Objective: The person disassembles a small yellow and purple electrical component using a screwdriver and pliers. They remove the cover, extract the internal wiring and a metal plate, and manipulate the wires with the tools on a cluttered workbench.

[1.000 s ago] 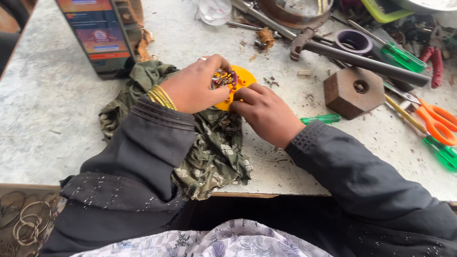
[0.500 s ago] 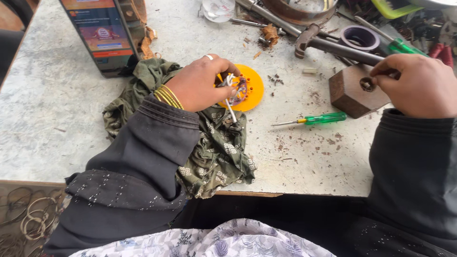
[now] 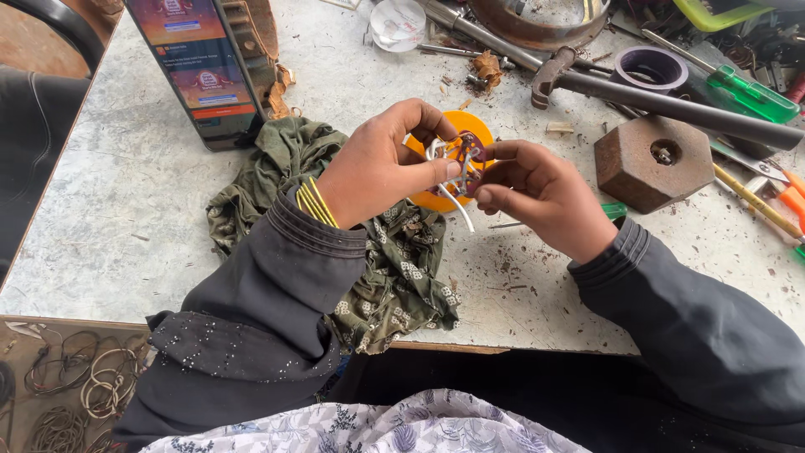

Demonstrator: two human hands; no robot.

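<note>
So there's a small coil of wire (image 3: 466,159), copper-purplish windings with a couple of stiff white leads poking down out of it, pinched right between both sets of fingertips above the bench. The left hand (image 3: 381,168) has thumb and forefinger closed on the coil's left edge, and the right hand (image 3: 537,193) has its fingers curled in and clamped on the right edge, so both are gripping the same little bundle. Just behind the fingers sits an orange disc (image 3: 436,200), round, flat and plastic-looking, mostly hidden by the hands. Under the left wrist there's a crumpled olive-green rag (image 3: 394,277) with a pale printed pattern. Off past the right fingers is a chunky rusty hexagonal metal block (image 3: 652,164) with a hole in the middle, and beyond that a long dark steel hammer (image 3: 662,96). A green-handled screwdriver (image 3: 615,210) lies partly hidden under the right wrist. Up left of the left hand, a phone (image 3: 197,71) stands propped with its screen lit. The worktop (image 3: 126,218) is a pale grey speckled slab, scuffed and dusted with rusty crumbs.
</note>
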